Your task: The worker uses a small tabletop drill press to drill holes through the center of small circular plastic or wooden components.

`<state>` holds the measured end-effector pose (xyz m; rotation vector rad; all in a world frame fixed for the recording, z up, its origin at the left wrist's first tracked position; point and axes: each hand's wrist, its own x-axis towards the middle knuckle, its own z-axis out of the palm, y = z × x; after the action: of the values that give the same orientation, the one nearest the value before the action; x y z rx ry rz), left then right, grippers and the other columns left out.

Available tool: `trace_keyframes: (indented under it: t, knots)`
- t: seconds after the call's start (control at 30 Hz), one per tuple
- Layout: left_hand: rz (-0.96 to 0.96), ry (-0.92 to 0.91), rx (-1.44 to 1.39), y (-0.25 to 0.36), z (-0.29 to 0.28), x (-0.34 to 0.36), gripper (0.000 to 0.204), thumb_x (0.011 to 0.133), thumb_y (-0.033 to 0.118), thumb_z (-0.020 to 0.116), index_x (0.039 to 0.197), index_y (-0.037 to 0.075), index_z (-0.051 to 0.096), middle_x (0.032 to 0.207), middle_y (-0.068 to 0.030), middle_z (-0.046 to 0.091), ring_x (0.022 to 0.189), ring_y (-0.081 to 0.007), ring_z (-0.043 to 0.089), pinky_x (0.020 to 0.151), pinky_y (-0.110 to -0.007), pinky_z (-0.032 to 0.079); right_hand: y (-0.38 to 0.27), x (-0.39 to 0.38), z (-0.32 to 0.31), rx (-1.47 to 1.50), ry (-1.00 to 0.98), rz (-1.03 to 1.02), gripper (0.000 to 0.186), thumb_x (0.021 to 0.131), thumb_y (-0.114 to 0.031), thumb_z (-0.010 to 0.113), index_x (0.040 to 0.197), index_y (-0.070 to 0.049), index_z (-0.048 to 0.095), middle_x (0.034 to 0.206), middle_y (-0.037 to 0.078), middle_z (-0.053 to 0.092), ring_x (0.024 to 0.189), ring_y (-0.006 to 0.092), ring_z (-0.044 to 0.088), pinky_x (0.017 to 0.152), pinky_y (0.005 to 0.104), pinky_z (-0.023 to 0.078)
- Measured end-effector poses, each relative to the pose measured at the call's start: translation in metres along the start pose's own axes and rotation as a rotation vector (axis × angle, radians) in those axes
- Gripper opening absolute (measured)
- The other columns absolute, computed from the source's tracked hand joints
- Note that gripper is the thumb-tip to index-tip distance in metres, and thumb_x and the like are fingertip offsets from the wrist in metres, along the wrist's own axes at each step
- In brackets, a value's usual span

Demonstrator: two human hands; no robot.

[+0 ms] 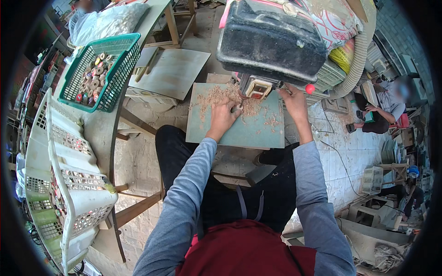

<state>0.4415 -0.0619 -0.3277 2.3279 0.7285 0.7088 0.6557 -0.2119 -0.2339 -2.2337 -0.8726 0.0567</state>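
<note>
A drill press with a dusty black housing [269,43] stands in front of me. Under it lies a green-grey board [207,129] strewn with wood shavings [221,94]. My left hand [223,118] rests on the board, thumb and fingers closed on a small round wooden piece [236,108] beneath the drill. My right hand [295,106] is raised at the press's right side, its fingers curled round a feed lever whose end they mostly hide. Another lever's red ball knob [310,89] sticks out just right of that hand. A switch box [258,88] faces me between the hands.
At left, a green basket [94,109] of round wooden pieces stands on a bench [103,133], near a white crate [83,198] and a plastic bag [108,23]. A ribbed hose [357,60] hangs right of the press. Another person [391,101] sits at far right; a cable [340,158] crosses the floor.
</note>
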Motion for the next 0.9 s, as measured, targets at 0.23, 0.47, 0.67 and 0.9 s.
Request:
trace_keyframes:
  t: [0.23,0.47,0.67,0.9]
  knots:
    - [-0.013,-0.022,0.027,-0.003,0.000,0.001,0.036,0.078,0.029,0.081,0.108,0.008,0.075,0.097,-0.0057,0.066,0.091,-0.0249,0.063,0.086,-0.042,0.037,-0.021,0.003,0.001,0.040,0.037,0.018,0.032,0.090,-0.034,0.067,0.102,-0.005,0.070,0.094,0.024,0.069,0.089,0.0421,0.067,0.078,0.0471,0.051]
    - [0.002,-0.013,0.037,-0.007,0.002,0.001,0.032,0.078,0.026,0.080,0.103,0.007,0.075,0.098,-0.0059,0.067,0.093,-0.0257,0.064,0.084,-0.042,0.038,0.005,0.035,0.017,-0.094,0.107,-0.060,0.025,0.088,-0.021,0.068,0.101,0.000,0.067,0.099,0.026,0.068,0.094,0.0458,0.064,0.076,0.0505,0.050]
    - [0.003,-0.013,0.019,-0.009,0.004,0.002,0.029,0.077,0.023,0.079,0.100,0.006,0.075,0.096,-0.0064,0.066,0.094,-0.0264,0.064,0.082,-0.043,0.039,0.012,0.057,0.019,-0.143,0.369,-0.425,0.029,0.085,-0.022,0.070,0.103,-0.001,0.062,0.095,0.028,0.068,0.095,0.0496,0.062,0.076,0.0514,0.049]
    - [-0.015,-0.042,-0.016,-0.008,0.005,0.005,0.031,0.077,0.023,0.080,0.101,0.005,0.075,0.095,-0.0077,0.066,0.093,-0.0273,0.063,0.082,-0.043,0.039,0.012,0.069,0.022,0.015,0.419,-0.436,0.037,0.083,-0.029,0.075,0.100,-0.002,0.055,0.091,0.028,0.067,0.092,0.0505,0.063,0.075,0.0521,0.048]
